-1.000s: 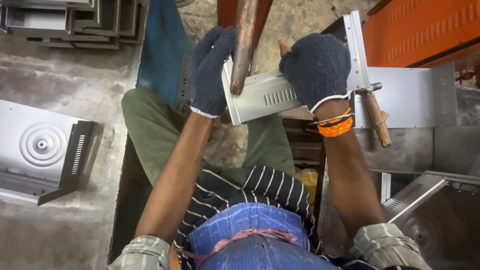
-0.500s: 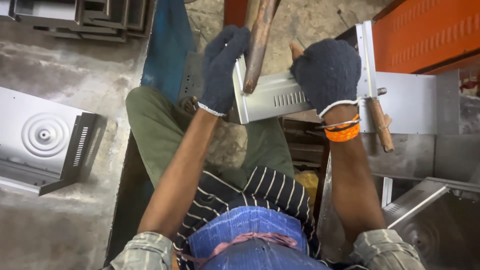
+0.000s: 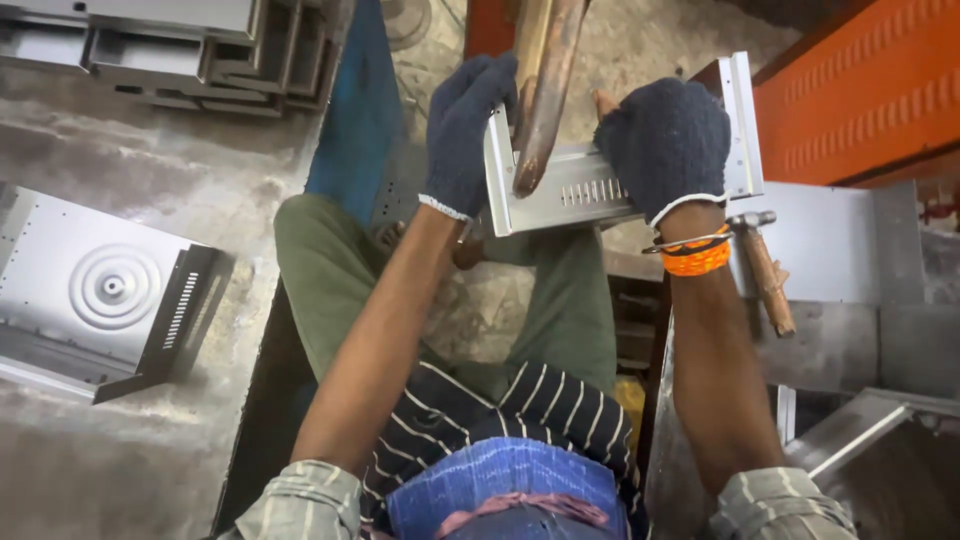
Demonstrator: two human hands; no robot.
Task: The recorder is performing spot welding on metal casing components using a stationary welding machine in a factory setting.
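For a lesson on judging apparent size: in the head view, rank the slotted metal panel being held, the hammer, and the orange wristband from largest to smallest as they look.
1. Slotted metal panel, held by the left hand and right hand.
2. Hammer.
3. Orange wristband, clearly the smallest.

- Pressed metal panel with a ringed boss and louvred edge, which I see lying on the concrete floor, left.
- Stacked metal trays, upper left.
- Hammer with wooden handle, on a grey sheet, right.
- Orange perforated panel, upper right.
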